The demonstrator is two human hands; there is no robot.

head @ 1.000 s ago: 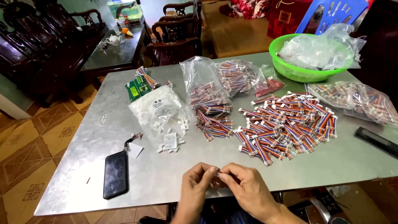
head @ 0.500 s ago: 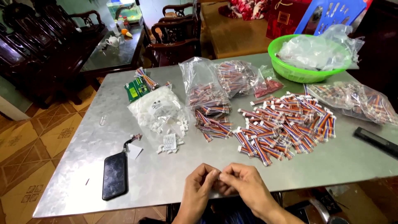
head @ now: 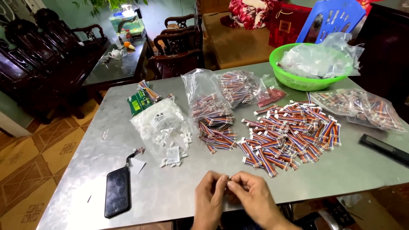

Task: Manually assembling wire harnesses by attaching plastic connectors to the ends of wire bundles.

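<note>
My left hand [head: 209,196] and my right hand [head: 251,196] meet at the near edge of the grey metal table [head: 106,170]. Their fingertips pinch together around something very small that I cannot make out. Just beyond them lies a wide heap of short striped wire bundles with white connectors [head: 289,134]. A smaller pile of the same bundles [head: 216,135] spills from a clear bag [head: 204,100]. To the left sits a clear bag of small white plastic connectors [head: 161,123], with a few loose ones [head: 172,158] beside it.
A black phone [head: 117,196] lies at the near left. A green basket [head: 311,68] of clear bags stands far right, more bags of wire bundles [head: 362,108] beside it. A black flat object [head: 383,149] rests at the right edge. Dark wooden chairs [head: 174,47] stand behind.
Both hands stay pinched together at the table's near edge, shifting only slightly. Nothing on the table has moved.
</note>
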